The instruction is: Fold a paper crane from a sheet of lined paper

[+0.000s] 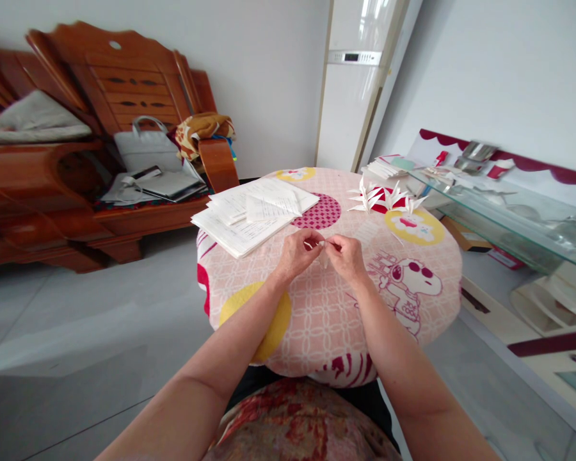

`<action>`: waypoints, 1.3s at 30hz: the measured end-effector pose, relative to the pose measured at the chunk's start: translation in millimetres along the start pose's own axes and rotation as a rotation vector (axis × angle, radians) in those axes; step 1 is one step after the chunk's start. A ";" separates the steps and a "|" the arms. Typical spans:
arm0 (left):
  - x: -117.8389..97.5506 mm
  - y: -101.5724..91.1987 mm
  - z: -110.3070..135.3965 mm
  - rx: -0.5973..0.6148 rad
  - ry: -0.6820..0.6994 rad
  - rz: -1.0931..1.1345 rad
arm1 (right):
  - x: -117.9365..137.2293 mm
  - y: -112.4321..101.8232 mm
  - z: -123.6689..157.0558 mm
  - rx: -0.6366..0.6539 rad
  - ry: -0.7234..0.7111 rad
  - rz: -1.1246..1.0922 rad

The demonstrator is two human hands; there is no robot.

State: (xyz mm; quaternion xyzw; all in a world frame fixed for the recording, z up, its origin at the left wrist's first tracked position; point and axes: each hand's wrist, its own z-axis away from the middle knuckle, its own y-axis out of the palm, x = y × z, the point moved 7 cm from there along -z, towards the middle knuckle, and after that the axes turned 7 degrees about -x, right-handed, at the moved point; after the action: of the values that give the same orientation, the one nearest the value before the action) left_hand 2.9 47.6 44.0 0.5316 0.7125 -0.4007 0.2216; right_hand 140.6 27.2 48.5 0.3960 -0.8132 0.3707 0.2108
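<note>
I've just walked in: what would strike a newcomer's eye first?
Probably the pink tablecloth in the middle, with its sunglasses-wearing Snoopy at right. White origami cranes cluster toward its far right, while the left hand and right hand pinch a small pale piece near its centre.

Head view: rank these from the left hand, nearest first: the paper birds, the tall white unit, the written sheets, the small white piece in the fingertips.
From the left hand:
1. Small white piece, between the fingertips.
2. Written sheets, just beyond, to the left.
3. Paper birds, far right part of the table.
4. Tall white unit, behind the table.
</note>
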 end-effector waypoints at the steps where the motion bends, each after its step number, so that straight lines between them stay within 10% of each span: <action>1: 0.6 0.0 -0.1 -0.002 -0.006 0.000 | 0.3 -0.1 -0.1 0.000 -0.002 0.000; 21: -9.6 -8.4 4.4 -0.125 0.081 0.032 | 3.1 0.4 -1.4 0.024 -0.009 -0.057; 29: 0.0 -36.4 4.5 -0.413 -0.036 0.041 | -4.0 -18.1 -5.1 -0.149 0.032 -0.070; 39: 4.7 -11.1 9.1 -0.228 -0.057 -0.037 | -57.5 -57.9 -9.9 -0.453 0.235 0.058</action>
State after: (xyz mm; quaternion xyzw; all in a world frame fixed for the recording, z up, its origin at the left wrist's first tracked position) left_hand -10.0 41.8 38.9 0.4781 0.7566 -0.3360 0.2935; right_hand 221.8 39.1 43.4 0.2693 -0.8564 0.2284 0.3768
